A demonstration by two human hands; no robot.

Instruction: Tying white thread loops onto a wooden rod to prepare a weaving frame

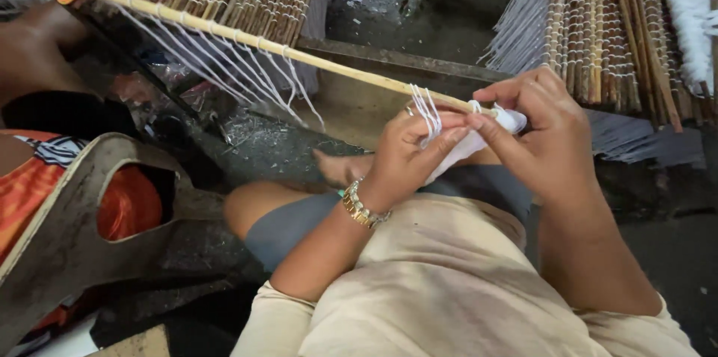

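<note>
left grip (407, 151): closed on white threads (428, 112) | right grip (535, 125): pinching thin stick (247, 39)

The stick's (247, 37) near end — hidden behind both hands' fingers (490, 95).

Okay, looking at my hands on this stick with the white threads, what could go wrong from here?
1. The thin stick is long and held only at its near end by the left hand and right hand; it might flex or crack.
2. The loose white threads hanging along it lie close together and could tangle or slip along the stick.
3. The threads looped over the left fingers could snag on the ring or slide off.
</note>
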